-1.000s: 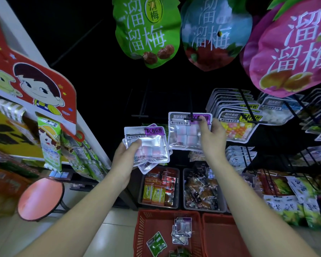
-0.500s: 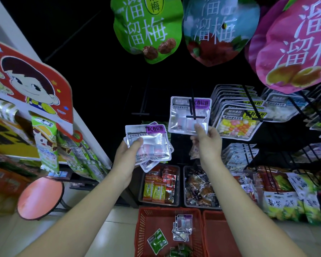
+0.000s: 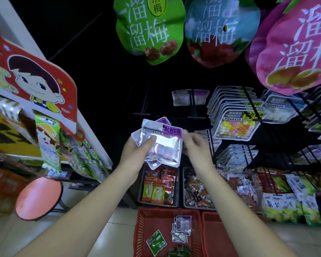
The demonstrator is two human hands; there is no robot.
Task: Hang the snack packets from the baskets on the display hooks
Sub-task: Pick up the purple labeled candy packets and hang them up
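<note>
In front of the rack, mid-view, the left grip (image 3: 132, 154) is clamped on a fanned stack of silver packets (image 3: 161, 147), with the thumb across the face of the top one and the fingers behind. The right grip (image 3: 196, 147), at three o'clock from the stack, sits just beside the top packet's upper right corner. It is blurred, so I cannot tell whether its fingers are pinching or apart.

These look like light, thin foil pouches: floppy, slick against each other, and likely to slide out of the fan. The sweets inside seem soft, so squeezing the middle is unwise. The best hold is probably the flat top strip, beside the small punched hole, which leaves the hole free for the hook.

The top packet's purple label seems to read "果C卷软糖". The grey band beside it is too small to read with confidence.

At twelve o'clock from the stack, one matching packet (image 3: 182, 97) hangs on a hook (image 3: 193, 102). At two o'clock is a full row of packets of coloured sweets (image 3: 235, 125). At six o'clock a red basket (image 3: 143, 229) holds more silver packets (image 3: 182, 225) and a green one (image 3: 156, 242). Overhead, a big green bag (image 3: 148, 28) reads "溜溜梅". At nine o'clock, a green pouch (image 3: 46, 138) reads "不二家".
</note>
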